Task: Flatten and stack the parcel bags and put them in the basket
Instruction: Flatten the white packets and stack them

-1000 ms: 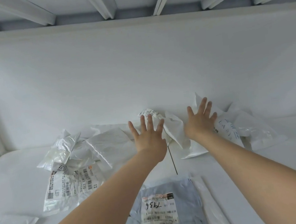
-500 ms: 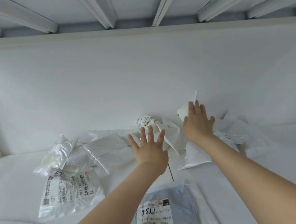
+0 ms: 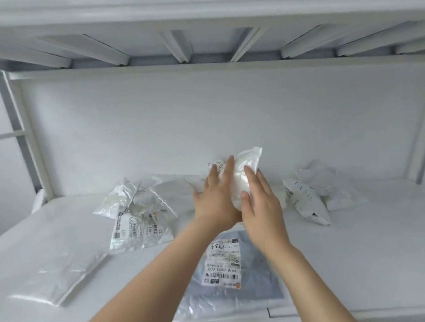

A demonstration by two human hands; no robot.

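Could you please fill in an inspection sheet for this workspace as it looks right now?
Surface: white table, with bags scattered across it.
Job's things: crumpled white bag held up between both hands; grey labelled bag lying flat nearest the person; white labelled bag and flat clear bag on the left; printed bag on the right; basket not in view.
Clutter: nothing seen.
Hands: left hand flat against the crumpled white bag; right hand grips it, thumb in front.
Cables: nothing seen.
Surroundings: white back panel; slatted frame overhead.
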